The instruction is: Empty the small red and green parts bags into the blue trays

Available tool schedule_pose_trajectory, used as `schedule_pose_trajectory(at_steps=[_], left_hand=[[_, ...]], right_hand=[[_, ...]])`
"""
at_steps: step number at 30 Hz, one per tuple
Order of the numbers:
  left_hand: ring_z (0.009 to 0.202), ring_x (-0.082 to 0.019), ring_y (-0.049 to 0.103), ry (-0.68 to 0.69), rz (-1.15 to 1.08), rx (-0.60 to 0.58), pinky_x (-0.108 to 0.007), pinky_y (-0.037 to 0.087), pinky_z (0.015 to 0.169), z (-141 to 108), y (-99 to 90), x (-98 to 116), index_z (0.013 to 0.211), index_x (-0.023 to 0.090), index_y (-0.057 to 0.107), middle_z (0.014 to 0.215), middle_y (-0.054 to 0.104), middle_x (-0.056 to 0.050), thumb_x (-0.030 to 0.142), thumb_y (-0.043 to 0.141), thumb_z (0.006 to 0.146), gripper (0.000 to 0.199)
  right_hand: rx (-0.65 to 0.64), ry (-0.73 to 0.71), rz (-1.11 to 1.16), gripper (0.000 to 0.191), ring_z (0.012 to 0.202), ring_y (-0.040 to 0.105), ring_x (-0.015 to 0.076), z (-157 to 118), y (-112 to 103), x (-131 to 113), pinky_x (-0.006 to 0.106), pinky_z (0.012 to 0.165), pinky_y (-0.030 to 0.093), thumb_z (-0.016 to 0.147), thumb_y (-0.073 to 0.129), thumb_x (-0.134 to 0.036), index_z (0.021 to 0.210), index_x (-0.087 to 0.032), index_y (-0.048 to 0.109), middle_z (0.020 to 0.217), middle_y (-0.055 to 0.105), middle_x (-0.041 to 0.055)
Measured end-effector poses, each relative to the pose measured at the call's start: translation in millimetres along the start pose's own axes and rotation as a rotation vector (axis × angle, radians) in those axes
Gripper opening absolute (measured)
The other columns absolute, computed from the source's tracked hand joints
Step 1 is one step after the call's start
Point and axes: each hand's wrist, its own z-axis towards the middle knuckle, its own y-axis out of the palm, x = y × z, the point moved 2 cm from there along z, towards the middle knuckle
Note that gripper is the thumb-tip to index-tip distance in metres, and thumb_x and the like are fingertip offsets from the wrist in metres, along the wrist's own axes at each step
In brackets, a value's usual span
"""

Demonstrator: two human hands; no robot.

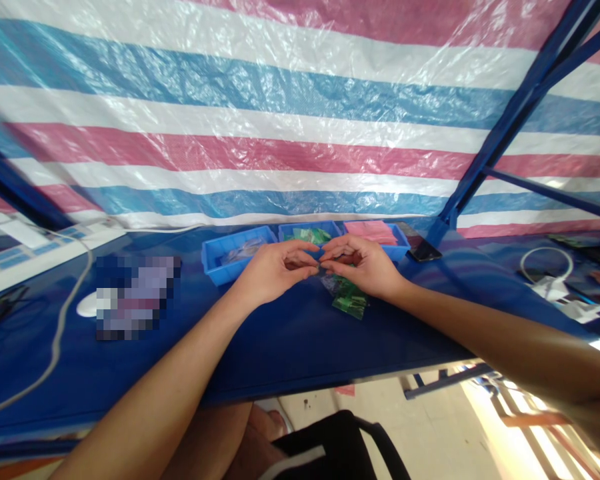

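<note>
Green, shiny plastic-film packet (351, 303) lies on dark-blue smooth-topped desk (280, 347), partly hidden by R hand (365, 267); contact w/ palm: can't tell. L hand (275, 273) faces R hand, fingers of both curled, tips v. close together above desk. Whether anything is pinched betw. them: can't tell, too small.

Behind hands, L to R: open blue plastic bin w/ clear film pcs (220, 275); blue plastic bin w/ green film pcs (310, 225); blue plastic bin w/ pink flat sheets (403, 245).

Risks (judgement):
1. R hand so close to packet that a sideways shift cd drag it twd desk's front edge.
2. Film prob. slick; any thin pc at fingertips cd slip.
3. Loose green vs binned green look alike: mix-up poss.

Labels: no brand or writing legible. Packet: glare + blur. Black flat phone-like slab (425, 251), R of pink-sheet bin: no marking made out. Pixelated patch (143, 293), desk L: unreadable.
</note>
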Motion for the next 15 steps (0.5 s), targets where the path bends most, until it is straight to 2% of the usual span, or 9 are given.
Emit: schedule_pose_trajectory(at_steps=[8, 15], left_hand=[[0.098, -0.025, 0.082, 0.016, 0.091, 0.066, -0.036, 0.063, 0.093, 1.1, -5.2, 1.5, 0.123, 0.02, 0.077, 0.107, 0.086, -0.006, 0.04, 0.083, 0.088, 0.041], [0.094, -0.023, 0.082, 0.048, 0.108, 0.01, -0.034, 0.062, 0.089, 1.3, -2.3, 0.7, 0.119, 0.021, 0.078, 0.103, 0.085, -0.004, 0.035, 0.079, 0.091, 0.032]], right_hand=[[0.051, -0.019, 0.081, 0.036, 0.087, 0.08, 0.0216, 1.6, 0.8, 2.6, 0.035, 0.076, 0.07, 0.087, 0.088, -0.04, 0.114, -0.024, 0.072, 0.099, 0.079, 0.0048], [0.011, -0.009, 0.068, 0.031, 0.091, 0.081, 0.0224, 1.1, 0.5, 5.1, 0.039, 0.087, 0.069, 0.088, 0.087, -0.038, 0.114, -0.025, 0.073, 0.1, 0.082, 0.0045]])
